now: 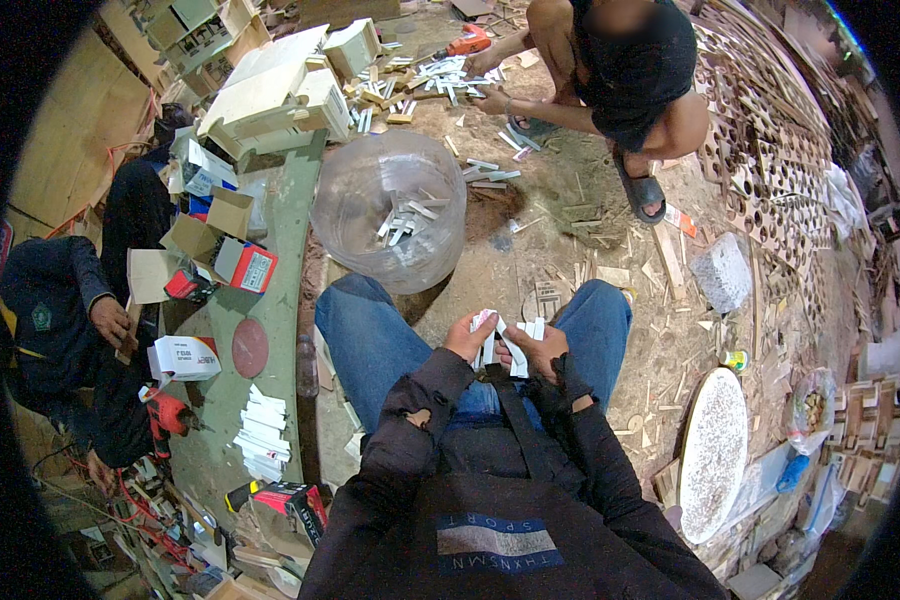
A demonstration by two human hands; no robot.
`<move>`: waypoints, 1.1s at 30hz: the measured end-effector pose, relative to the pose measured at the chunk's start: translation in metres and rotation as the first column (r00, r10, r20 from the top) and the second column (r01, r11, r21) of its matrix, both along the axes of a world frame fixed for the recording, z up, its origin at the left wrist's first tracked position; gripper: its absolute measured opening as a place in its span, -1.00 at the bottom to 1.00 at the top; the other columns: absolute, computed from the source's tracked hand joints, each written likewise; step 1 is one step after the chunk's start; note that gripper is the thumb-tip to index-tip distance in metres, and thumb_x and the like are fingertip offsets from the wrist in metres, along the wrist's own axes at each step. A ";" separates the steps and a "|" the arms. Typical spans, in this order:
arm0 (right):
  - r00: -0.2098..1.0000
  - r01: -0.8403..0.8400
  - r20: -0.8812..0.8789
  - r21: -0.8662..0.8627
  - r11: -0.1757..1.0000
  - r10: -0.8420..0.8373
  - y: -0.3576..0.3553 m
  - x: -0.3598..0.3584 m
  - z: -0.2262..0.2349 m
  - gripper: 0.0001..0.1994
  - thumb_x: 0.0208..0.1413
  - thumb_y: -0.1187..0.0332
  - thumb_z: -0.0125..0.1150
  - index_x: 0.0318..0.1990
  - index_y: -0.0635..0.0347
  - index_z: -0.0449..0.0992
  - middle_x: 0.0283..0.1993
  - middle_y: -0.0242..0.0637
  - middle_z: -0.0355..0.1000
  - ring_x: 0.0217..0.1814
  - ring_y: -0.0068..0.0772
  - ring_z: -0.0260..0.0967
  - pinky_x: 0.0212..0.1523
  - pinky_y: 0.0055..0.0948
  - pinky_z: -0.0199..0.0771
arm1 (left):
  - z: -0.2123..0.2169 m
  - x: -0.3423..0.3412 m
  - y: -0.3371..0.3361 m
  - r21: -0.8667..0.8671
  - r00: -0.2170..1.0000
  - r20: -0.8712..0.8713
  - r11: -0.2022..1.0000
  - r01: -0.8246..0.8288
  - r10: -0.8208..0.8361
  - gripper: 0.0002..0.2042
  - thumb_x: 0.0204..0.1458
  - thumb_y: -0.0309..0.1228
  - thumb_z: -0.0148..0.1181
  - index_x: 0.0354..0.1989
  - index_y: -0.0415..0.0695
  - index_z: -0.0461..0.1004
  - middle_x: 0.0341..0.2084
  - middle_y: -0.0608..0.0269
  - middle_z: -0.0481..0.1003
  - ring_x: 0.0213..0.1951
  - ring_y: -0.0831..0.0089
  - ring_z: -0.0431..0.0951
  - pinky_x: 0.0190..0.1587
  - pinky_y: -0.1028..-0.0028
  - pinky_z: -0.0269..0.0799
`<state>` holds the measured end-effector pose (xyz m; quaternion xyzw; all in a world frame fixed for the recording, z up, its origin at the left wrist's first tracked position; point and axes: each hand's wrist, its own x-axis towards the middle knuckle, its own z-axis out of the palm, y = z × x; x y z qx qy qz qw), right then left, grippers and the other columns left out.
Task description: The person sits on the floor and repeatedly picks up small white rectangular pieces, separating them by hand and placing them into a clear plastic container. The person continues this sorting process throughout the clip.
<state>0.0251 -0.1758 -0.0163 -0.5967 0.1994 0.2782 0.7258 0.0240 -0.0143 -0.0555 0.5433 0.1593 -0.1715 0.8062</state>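
Note:
Over my lap, my left hand (467,337) and my right hand (540,350) are close together, fingers closed around a few short white strips (513,358). Some of these strips cross between the two hands, and others stick up by the right thumb. Fingers cover part of them, so how each strip lies is hard to make out. Just beyond my knees stands a clear plastic tub (390,262), with similar white strips (406,218) loose at its bottom.
Left is a green table (310,215) with stacked white strips (262,432), opened boxes (245,266) and a red drill (168,412); a person there holds a wood piece. Ahead, another person squats by piled strips (450,75). A white oval board (714,455) lies right.

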 end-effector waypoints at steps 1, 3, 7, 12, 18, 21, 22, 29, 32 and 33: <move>1.000 0.025 0.004 0.047 0.999 -0.025 -0.001 0.001 0.000 -0.74 -0.01 0.33 0.22 -0.30 0.39 0.43 -0.35 -0.17 0.47 -0.46 -0.43 0.43 -0.42 -0.46 0.49 | -0.003 0.001 0.002 -0.063 1.000 0.009 0.998 0.000 0.000 -0.72 0.08 -0.23 0.08 -0.26 -0.24 0.41 -0.48 0.27 0.48 -0.49 0.51 0.49 -0.49 0.53 0.44; 0.988 0.128 -0.117 0.221 0.967 -0.104 -0.002 0.004 0.002 -0.75 0.05 0.36 0.13 -0.25 0.43 0.38 -0.29 -0.08 0.46 -0.44 -0.32 0.46 -0.39 -0.37 0.54 | -0.007 0.002 0.003 -0.254 0.997 -0.033 0.964 -0.079 0.073 -0.75 0.12 -0.22 0.00 -0.23 -0.18 0.35 -0.44 0.21 0.48 -0.49 0.44 0.50 -0.52 0.46 0.45; 0.988 0.102 -0.153 0.603 0.791 -0.011 -0.007 0.007 0.012 -0.65 0.00 0.61 -0.09 -0.02 0.58 0.17 -0.05 0.20 0.31 -0.02 0.07 0.36 0.02 -0.13 0.42 | 0.001 0.006 0.014 -0.117 0.955 -0.174 0.958 -0.263 0.241 -0.78 0.11 -0.21 0.02 -0.30 -0.11 0.31 -0.50 0.27 0.42 -0.62 0.43 0.45 -0.62 0.45 0.38; 0.998 -0.029 -0.035 0.549 0.835 0.057 -0.004 0.004 0.015 -0.61 0.00 0.64 -0.07 0.03 0.58 0.15 -0.03 0.18 0.31 0.02 0.03 0.34 0.08 -0.15 0.36 | 0.017 0.005 0.010 -0.070 0.951 -0.229 0.971 -0.230 0.209 -0.76 0.05 -0.19 0.11 -0.36 -0.09 0.31 -0.65 0.38 0.32 -0.73 0.57 0.30 -0.73 0.54 0.18; 0.986 -0.165 0.087 0.333 0.928 0.144 -0.006 0.000 0.002 -0.71 0.04 0.49 0.12 -0.08 0.43 0.32 -0.20 -0.10 0.44 -0.23 -0.31 0.44 -0.20 -0.43 0.46 | 0.033 0.000 -0.001 0.154 0.991 -0.111 0.983 0.096 -0.079 -0.67 -0.06 -0.21 0.25 -0.19 -0.14 0.43 -0.66 0.39 0.41 -0.71 0.69 0.33 -0.74 0.65 0.12; 0.983 -0.148 0.126 0.144 0.978 0.130 -0.005 -0.002 0.001 -0.77 0.02 0.45 0.19 -0.19 0.39 0.42 -0.35 -0.23 0.48 -0.41 -0.44 0.44 -0.39 -0.51 0.44 | 0.039 -0.003 -0.001 0.164 0.984 -0.090 0.972 0.165 -0.152 -0.66 -0.07 -0.23 0.26 -0.16 -0.14 0.43 -0.61 0.38 0.45 -0.65 0.67 0.39 -0.67 0.65 0.20; 0.983 -0.136 0.132 0.072 0.988 0.126 -0.005 -0.003 0.003 -0.78 0.01 0.44 0.21 -0.22 0.38 0.44 -0.39 -0.27 0.48 -0.45 -0.47 0.43 -0.43 -0.52 0.42 | 0.040 -0.004 -0.001 0.130 0.980 -0.090 0.974 0.188 -0.177 -0.66 -0.06 -0.23 0.25 -0.16 -0.15 0.43 -0.59 0.38 0.46 -0.63 0.66 0.41 -0.65 0.65 0.23; 0.992 -0.087 -0.075 0.153 0.984 0.100 -0.007 0.004 0.022 -0.62 0.15 0.35 -0.04 0.00 0.53 0.24 -0.07 0.05 0.36 -0.09 -0.13 0.42 -0.03 -0.20 0.44 | 0.023 0.001 0.008 0.038 0.994 -0.072 0.996 -0.085 0.087 -0.72 0.07 -0.18 0.08 -0.31 -0.18 0.39 -0.54 0.26 0.49 -0.56 0.52 0.50 -0.54 0.50 0.42; 0.971 0.124 -0.239 0.570 0.812 0.019 -0.007 0.006 0.019 -0.59 0.06 0.45 -0.05 0.06 0.49 0.16 -0.01 0.11 0.29 0.02 -0.04 0.34 0.03 -0.21 0.39 | 0.010 0.004 0.012 0.162 0.963 -0.117 0.961 -0.223 0.243 -0.69 0.04 -0.11 0.09 -0.43 -0.14 0.36 -0.64 0.28 0.45 -0.64 0.51 0.45 -0.64 0.48 0.36; 0.972 0.124 -0.232 0.611 0.782 0.027 -0.006 0.006 0.017 -0.50 0.01 0.49 -0.16 0.14 0.50 -0.01 0.12 0.24 0.12 0.18 0.15 0.14 0.19 -0.07 0.20 | 0.007 0.004 0.013 0.168 0.960 -0.096 0.955 -0.246 0.264 -0.68 0.03 -0.10 0.10 -0.44 -0.14 0.36 -0.65 0.29 0.43 -0.65 0.52 0.44 -0.65 0.48 0.35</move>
